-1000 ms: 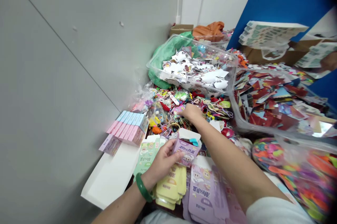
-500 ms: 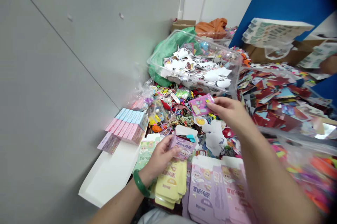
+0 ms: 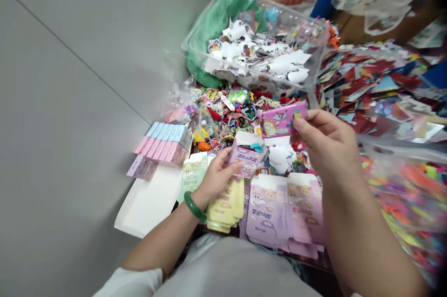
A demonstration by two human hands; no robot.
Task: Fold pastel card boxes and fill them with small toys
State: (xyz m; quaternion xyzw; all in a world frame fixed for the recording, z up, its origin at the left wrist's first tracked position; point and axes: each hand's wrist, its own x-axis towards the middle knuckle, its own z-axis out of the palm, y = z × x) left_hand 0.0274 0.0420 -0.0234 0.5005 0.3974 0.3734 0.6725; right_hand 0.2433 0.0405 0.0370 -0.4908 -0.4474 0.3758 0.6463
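Note:
My left hand (image 3: 217,177), with a green bangle on its wrist, is closed on a small open purple box (image 3: 246,155) with a cartoon print and a raised white flap. My right hand (image 3: 326,141) pinches a pink printed packet (image 3: 281,120), held level just above and to the right of the box. Under both hands lie flat unfolded box blanks: purple and pink ones (image 3: 279,206), yellow ones (image 3: 226,206) and a green one (image 3: 193,173).
A row of finished pink and blue boxes (image 3: 164,143) stands on a white sheet (image 3: 148,204) by the grey wall. Behind lie a heap of small colourful trinkets (image 3: 230,115), a clear tub of stickers (image 3: 258,50), red cards (image 3: 370,87) and bagged colourful pieces (image 3: 408,190).
My right hand drew a pink packet out of the trinket heap and brought it back over the box. The left hand kept hold of the purple box. The view tilted downward.

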